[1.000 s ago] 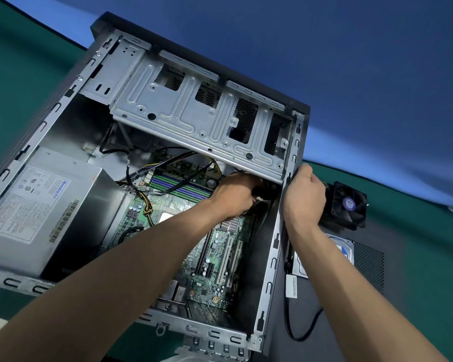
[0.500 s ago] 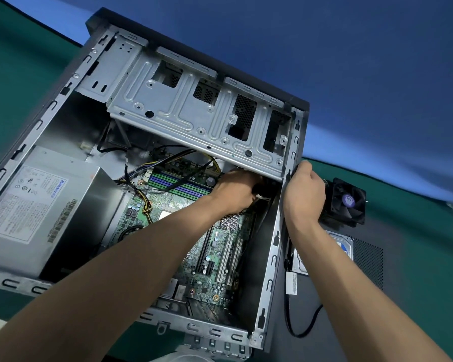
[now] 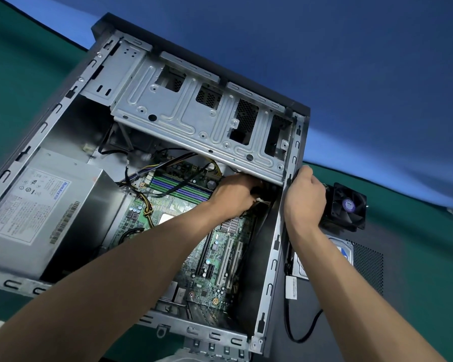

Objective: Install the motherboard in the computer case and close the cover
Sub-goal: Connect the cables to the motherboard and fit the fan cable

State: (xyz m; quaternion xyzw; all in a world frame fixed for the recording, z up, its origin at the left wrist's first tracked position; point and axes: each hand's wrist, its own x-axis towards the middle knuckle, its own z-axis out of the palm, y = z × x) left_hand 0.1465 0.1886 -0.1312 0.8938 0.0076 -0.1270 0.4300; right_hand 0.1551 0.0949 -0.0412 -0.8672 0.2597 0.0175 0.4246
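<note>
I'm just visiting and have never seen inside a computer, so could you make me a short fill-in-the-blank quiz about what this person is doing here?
1. The left hand reaches inside the computer case, under the metal drive ____.
2. The right hand grips the case's ____ edge.
3. The green motherboard lies ____ the case.
4. The black fan sits ____ the case, beyond the right hand.

Missing words: cage; right; inside; outside
</note>
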